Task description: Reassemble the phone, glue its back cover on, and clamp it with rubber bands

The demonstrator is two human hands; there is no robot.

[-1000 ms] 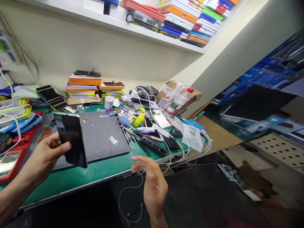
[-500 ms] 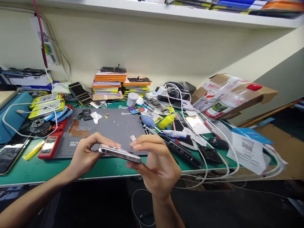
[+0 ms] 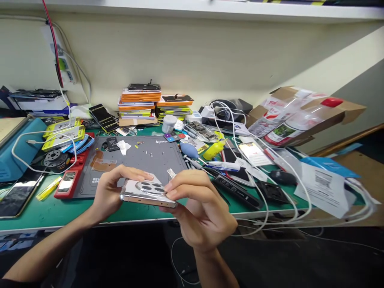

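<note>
A light-coloured smartphone (image 3: 131, 187) with a round camera bump is held between my two hands over the front edge of the bench, its back tilted up and one narrow edge facing me. My left hand (image 3: 109, 194) is closed around its left side, the fingers lying over the back. On the right side, my right hand (image 3: 204, 208) pinches a corner, fingertips by the camera bump and thumb underneath. The phone's screen side is hidden. Beyond it lies a grey work mat (image 3: 141, 160) with tiny screws and scraps on it.
A red tool holder (image 3: 67, 186) and another phone (image 3: 21, 196) lie at left. Stacked boxes (image 3: 139, 100) stand against the wall. To the right are a black pen-shaped tool (image 3: 238, 192), a blue blower bulb (image 3: 189, 150), a yellow bottle (image 3: 213, 151), tangled white cables and a cardboard box (image 3: 333, 124).
The phone has tipped so its back and camera bump now show, where mostly its edge showed before. Both hands keep hold of it. The camera view has shifted slightly.
</note>
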